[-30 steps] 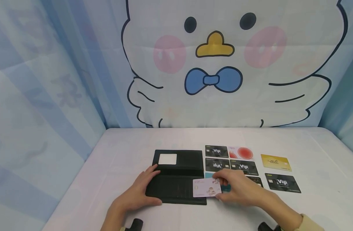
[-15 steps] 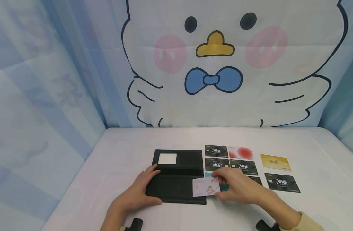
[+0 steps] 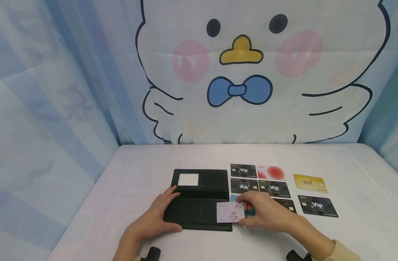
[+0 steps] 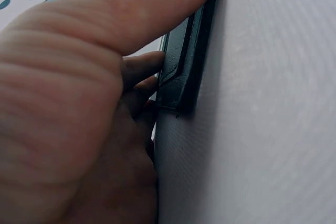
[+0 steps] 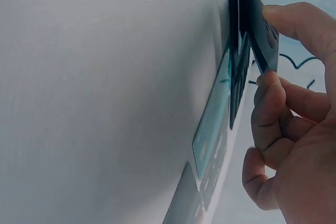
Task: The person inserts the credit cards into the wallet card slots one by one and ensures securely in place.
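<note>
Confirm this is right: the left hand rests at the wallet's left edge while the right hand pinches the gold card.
Not the gold card: in the head view, the left hand rests at the left edge of the wallet while the right hand pinches the pale pink card.

Teal card (image 3: 251, 212) mostly hidden from my head view behind the right hand (image 3: 267, 214), print on the pale pink card (image 3: 230, 212) too small for me to read, left hand (image 4: 63, 98) with thumb tip cropped by my wrist view's top edge, black wallet (image 4: 178, 80) partly hidden behind it
</note>
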`<state>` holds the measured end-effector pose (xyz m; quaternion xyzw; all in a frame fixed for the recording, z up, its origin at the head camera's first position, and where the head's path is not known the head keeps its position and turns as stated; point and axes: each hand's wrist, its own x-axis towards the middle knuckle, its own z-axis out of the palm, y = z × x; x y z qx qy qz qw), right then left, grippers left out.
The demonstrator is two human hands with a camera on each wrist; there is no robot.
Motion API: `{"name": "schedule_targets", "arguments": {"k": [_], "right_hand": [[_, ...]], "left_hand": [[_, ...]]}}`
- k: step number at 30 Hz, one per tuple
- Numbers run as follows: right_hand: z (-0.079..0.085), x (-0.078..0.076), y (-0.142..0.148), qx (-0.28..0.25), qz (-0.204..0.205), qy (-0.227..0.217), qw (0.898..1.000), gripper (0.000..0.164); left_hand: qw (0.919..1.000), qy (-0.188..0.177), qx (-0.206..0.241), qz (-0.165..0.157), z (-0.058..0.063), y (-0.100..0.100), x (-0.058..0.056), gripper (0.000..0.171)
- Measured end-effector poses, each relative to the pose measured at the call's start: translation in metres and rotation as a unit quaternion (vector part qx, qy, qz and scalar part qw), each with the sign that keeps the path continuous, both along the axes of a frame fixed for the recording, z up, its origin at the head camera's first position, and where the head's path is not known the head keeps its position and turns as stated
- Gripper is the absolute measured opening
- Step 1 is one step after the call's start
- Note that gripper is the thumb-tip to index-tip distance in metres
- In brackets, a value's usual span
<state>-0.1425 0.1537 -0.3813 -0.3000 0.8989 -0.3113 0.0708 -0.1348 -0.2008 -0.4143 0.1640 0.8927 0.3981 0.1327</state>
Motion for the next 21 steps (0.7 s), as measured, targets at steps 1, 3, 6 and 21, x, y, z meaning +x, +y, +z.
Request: {"name": "schedule_targets", "arguments": {"k": [1,3,6,21], "right_hand": [[-0.001,0.000,-0.002,-0.001,0.000,-0.002,1.000,0.045],[-0.003,-0.001,-0.004,0.001,-0.002,-0.010,1.000,0.045],[-0.005,-0.001,-0.007,0.003,-0.001,-0.015,1.000,0.046],[-0.012,-0.004,-0.017,-0.001,0.002,0.001,1.000,0.044]], "left_hand": [[1.0000,0.000,0.001,-0.001,0.000,0.000,0.000,0.096],[1.0000,0.002,0.002,-0.003,-0.001,0.000,0.000,0.096],[1.0000,0.001,0.000,-0.003,-0.002,0.001,0.000,0.096],[1.0000,-0.003,-0.005,0.004,-0.003,-0.001,-0.003,0.096]]}}
